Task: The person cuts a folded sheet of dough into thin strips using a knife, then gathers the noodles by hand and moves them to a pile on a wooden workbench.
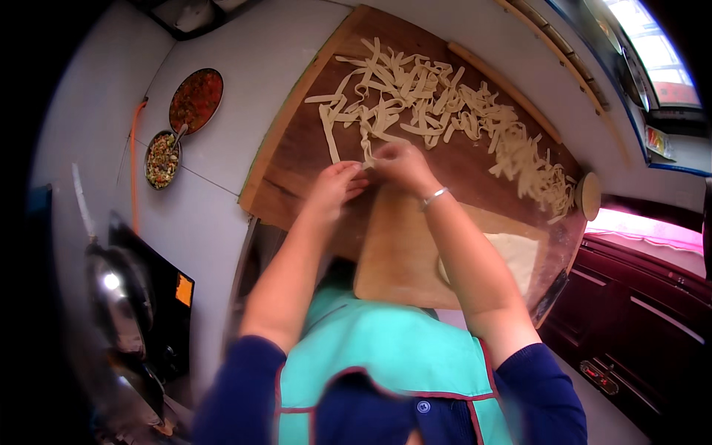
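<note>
Pale flat noodle strips [423, 93] lie in a loose, tangled band across the far side of the brown wooden board [293, 167]. At their near left edge, my right hand [404, 165] is closed in a pinch on a noodle strip [367, 148]. Close beside it, my left hand [335, 187] has its thumb and fingertips together at the lower end of the same strip. Just to the right of my hands is a lighter cutting board [397, 248]. A flat sheet of dough [515, 256] rests on it, partly hidden by my right forearm.
A rolling pin [504, 90] lies along the far edge, and a round wooden piece [588, 196] stands at the right corner. On the left are a dish of red food [196, 100] and a bowl of chopped mix [162, 162] with a spoon. A shiny pan [119, 304] sits lower left.
</note>
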